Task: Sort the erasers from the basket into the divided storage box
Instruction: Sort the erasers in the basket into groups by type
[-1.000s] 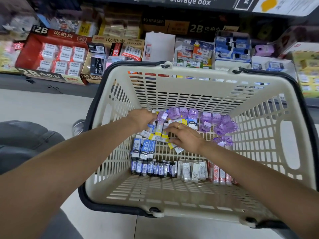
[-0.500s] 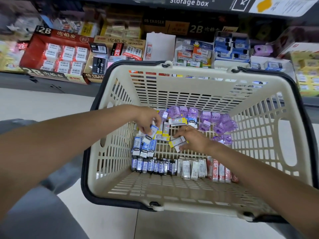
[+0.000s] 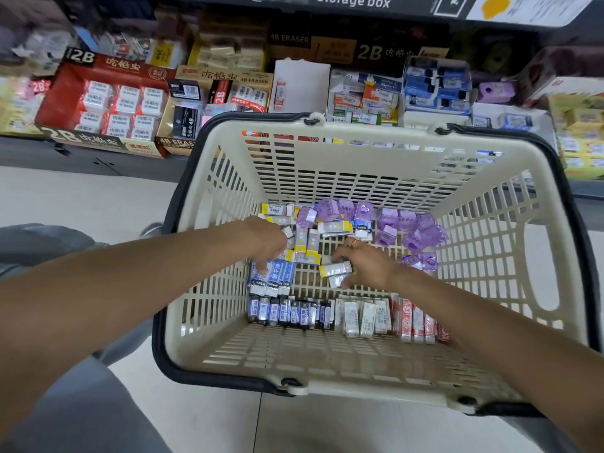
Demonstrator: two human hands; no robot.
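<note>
1. In the beige basket (image 3: 366, 152), on its slatted floor: both hands at work among loose erasers. The right hand (image 3: 366, 263) has fingers curled round two yellow-ended erasers (image 3: 336, 269), pinching them together. The left hand (image 3: 269, 245) reaches down with fingers curled onto the blue-sleeved erasers (image 3: 271, 277); whether it truly grips one or merely touches, I cannot tell.
2. Risk, slipping: two erasers held in one pinch lie slightly askew; the lower one would likely drop out if the pinch loosens on lifting.
3. Risk, loss through floor: the basket floor is slotted; a dropped eraser landing end-on might wedge in a slot.
4. Risk, mixing: the yellow-and-white erasers (image 3: 307, 243) lie jumbled between the hands, touching the blue group; a sweeping wrist could scatter them into the near rows.
5. Risk, mis-sorting: several sleeves look alike in white; a hasty grab may bring the wrong sort.
6. Stock, near rows: dark-blue sleeved erasers (image 3: 287, 311) on edge, white-sleeved erasers (image 3: 362, 317) beside them, red-and-white erasers (image 3: 416, 317) at the right end, all packed tightly.
7. Stock, far side: translucent purple cased erasers (image 3: 408, 228), loosely heaped near the far wall.
8. Destination: display boxes of erasers (image 3: 104, 106) stand on the shelf beyond the basket; the divided storage box itself I cannot pick out.
</note>
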